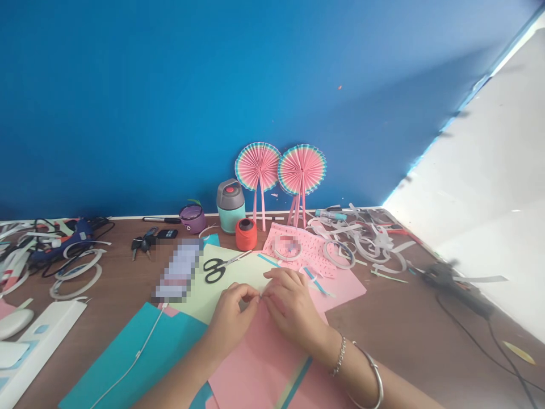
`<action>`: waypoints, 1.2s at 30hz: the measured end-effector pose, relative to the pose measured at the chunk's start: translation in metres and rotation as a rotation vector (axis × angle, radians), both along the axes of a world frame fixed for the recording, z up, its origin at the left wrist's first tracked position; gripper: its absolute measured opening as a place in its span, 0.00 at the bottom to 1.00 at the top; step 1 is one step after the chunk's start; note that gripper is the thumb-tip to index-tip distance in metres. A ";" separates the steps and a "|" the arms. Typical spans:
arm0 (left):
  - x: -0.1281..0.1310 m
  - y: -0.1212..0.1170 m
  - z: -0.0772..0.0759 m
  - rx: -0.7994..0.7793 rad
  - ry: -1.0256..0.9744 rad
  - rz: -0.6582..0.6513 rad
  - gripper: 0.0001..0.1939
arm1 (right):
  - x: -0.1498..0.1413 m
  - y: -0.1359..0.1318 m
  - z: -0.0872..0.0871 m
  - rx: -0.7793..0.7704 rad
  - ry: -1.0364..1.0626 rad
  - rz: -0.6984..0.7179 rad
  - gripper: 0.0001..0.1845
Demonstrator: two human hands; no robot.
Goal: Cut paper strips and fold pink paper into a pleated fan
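My left hand (pixel 232 318) and my right hand (pixel 289 304) meet over a pink paper sheet (pixel 259 369) at the table's near middle. Both pinch the same small pale strip of paper (pixel 260 295) between fingertips and thumb. A pale green sheet (pixel 238 278) lies just behind the hands, and black-handled scissors (pixel 219 267) rest on it. A teal sheet (pixel 140 358) lies to the left, crossed by a white cable (pixel 136 355). Bracelets ring my right wrist.
Two pink paper fans (pixel 281 170) lean on the blue wall, with a grey-teal bottle (pixel 230 205), orange thread spool (pixel 246 234) and purple cup (pixel 192 218) nearby. Tape rings and paper scraps (pixel 366 238) litter the right; a glue gun (pixel 455 284) lies far right, keys (pixel 147 241) left.
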State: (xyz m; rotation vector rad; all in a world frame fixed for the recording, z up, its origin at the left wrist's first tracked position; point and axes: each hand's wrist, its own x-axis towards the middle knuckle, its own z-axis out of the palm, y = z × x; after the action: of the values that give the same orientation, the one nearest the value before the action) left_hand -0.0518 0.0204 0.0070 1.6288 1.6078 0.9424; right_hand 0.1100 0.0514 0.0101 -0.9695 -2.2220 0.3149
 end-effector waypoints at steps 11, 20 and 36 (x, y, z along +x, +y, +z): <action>0.003 -0.001 -0.001 0.094 0.164 -0.020 0.11 | -0.003 0.002 -0.005 0.025 -0.052 0.006 0.09; 0.005 -0.001 -0.003 0.156 0.220 -0.007 0.11 | -0.007 0.004 -0.010 0.034 -0.012 -0.005 0.08; 0.005 -0.001 -0.001 0.144 0.213 0.005 0.10 | -0.005 0.008 -0.012 -0.009 0.039 0.031 0.10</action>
State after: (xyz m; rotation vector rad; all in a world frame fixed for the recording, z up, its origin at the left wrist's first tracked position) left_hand -0.0472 0.0198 0.0056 1.8782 1.7192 0.9310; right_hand 0.1052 0.0591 -0.0020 -0.9265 -2.2041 0.3548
